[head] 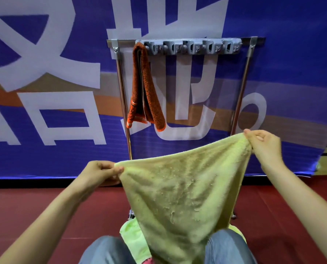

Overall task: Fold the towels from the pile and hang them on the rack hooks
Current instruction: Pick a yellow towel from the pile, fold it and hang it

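Pinching the yellow towel's (181, 187) top corners, the left hand (99, 171) and right hand (263, 143) stretch it before the rack (185, 41), whose left-end hook holds an orange towel (144, 88).

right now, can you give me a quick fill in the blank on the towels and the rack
The number of towels hanging on the rack is ____.
The orange towel hangs at the ____ end of the hook strip.
Of the left hand and the right hand, both pinching the yellow towel, the ____ one is higher.
Missing words: one, left, right.
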Available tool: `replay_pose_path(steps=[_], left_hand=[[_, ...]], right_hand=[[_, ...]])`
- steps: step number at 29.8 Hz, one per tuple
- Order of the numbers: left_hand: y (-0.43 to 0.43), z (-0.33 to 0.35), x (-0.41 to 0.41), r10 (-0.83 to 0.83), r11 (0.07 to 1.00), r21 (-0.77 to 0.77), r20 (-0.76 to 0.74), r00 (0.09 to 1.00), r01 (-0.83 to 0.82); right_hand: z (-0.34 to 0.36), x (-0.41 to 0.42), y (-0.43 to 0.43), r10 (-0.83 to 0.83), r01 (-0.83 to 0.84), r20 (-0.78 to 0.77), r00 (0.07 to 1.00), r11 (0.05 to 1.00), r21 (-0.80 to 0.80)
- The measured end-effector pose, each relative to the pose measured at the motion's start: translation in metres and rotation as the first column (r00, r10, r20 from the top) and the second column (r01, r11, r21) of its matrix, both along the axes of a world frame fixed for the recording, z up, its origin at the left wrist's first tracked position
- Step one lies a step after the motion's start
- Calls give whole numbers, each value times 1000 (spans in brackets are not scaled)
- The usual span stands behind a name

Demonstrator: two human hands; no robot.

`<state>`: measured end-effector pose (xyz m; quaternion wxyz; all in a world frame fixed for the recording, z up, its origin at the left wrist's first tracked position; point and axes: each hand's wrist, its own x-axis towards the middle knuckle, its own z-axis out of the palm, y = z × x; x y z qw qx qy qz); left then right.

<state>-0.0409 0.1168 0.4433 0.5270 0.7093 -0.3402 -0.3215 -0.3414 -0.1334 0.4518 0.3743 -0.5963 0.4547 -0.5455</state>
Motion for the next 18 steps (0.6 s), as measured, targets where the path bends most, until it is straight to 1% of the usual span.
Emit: replay_pose_path(steps=[1, 3, 5, 9, 11, 14, 16, 18], left_hand=[[-7, -1, -5, 26, 999, -39, -17, 1000, -26], [-21, -2, -20, 51, 992, -111, -41, 998, -56], [-38, -3, -40, 62, 983, -171, -34, 998, -66], [-66, -18, -76, 120, 971, -215, 49, 992, -107], [-73, -29, -90, 146, 968, -220, 102, 984, -121], [-76, -41, -109, 142, 960, -261, 146, 979, -100], [-72, -46, -116, 168, 956, -272, 207, 964, -108], [-66, -50, -120, 185, 952, -280, 212, 960, -122]], right_hand=[[-4, 3, 0, -3, 3, 10, 1000, 999, 33], [-10, 15, 5, 17, -15, -24, 1000, 996, 88], [-15, 32, 19, 87, -80, -39, 995, 985, 155], [-28, 71, 60, 219, -248, 122, 968, 903, 350], [-37, 90, 82, 260, -321, 202, 944, 858, 402], [-51, 108, 108, 287, -410, 321, 903, 802, 434], [-58, 116, 122, 272, -424, 370, 889, 793, 438], [-63, 118, 132, 272, -453, 424, 864, 785, 421]])
